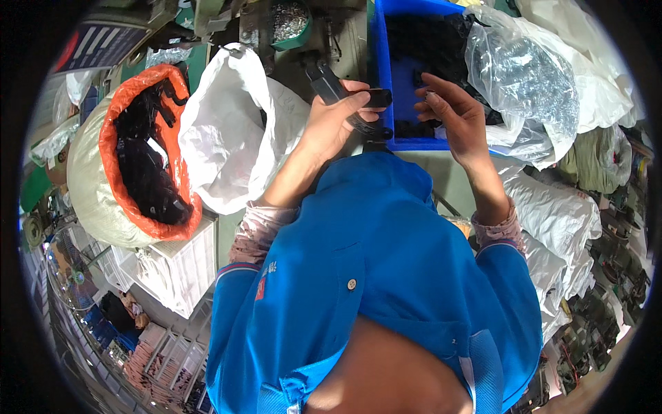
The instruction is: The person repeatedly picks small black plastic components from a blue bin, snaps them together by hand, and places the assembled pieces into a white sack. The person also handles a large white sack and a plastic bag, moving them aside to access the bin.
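Black plastic part (358,103), long and narrow, sits clamped in the left hand (336,121) at the near left corner of the blue bin (383,76), just above the person's chest.

Far left: a sack with an orange liner (131,124) rolled over its rim, filled with black pieces (148,165). It rests against a white slatted crate (183,272). Just right of it, a white bag (231,131) stands open and slack, touching the person's left forearm.

Centre: the left hand is closed around the black part, thumb on top, fingers wrapped underneath. A round container of small bright metal pieces (289,21) stands on the desk (355,41) beyond it.

Right of centre: the right hand (455,114) hovers over the blue bin, fingers bent and pinched toward a small dark piece; whether it truly grips it cannot be told. More dark parts lie inside the bin.

Right: a clear plastic bag (527,83) of shiny contents leans against the bin's right wall, with white sacks (558,214) heaped below it.
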The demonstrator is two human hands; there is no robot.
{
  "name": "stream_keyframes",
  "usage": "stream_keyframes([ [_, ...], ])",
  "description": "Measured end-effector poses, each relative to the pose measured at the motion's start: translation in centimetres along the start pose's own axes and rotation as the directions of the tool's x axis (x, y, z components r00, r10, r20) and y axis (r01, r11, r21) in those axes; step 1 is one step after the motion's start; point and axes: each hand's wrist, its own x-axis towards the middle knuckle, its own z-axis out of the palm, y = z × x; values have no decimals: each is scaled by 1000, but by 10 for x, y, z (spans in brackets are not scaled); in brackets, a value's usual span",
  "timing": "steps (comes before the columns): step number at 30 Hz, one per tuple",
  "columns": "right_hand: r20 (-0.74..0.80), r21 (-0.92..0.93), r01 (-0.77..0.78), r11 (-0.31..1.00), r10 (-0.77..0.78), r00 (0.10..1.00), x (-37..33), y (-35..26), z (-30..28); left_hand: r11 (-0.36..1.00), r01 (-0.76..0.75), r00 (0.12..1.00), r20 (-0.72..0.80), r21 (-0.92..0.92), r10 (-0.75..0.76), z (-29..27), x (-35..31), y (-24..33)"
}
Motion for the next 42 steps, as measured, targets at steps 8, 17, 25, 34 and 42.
stream_keyframes([
  [8, 12, 112, 154, 982, -156, 988, 16, 2, 51, 921, 77, 996, 71, -381, -54, -28, -6, -1],
  [17, 200, -153, 178, 972, -146, 969, 35, 7, 71, 981, -21, 998, -67, -193, 9, -30, -28, 20],
  [25, 455, -294, 173, 940, -22, 890, 53, -4, 75, 978, 5, 1000, 3, 209, -6, -55, -31, 49],
  [34, 594, -311, 258, 915, -24, 804, 65, -10, 91, 954, 9, 1000, 17, 300, -15, -44, -22, 72],
  [42, 261, -613, 472, 634, -401, 878, 59, 15, 95, 955, -183, 975, -80, 234, 206, -30, -14, 39],
])
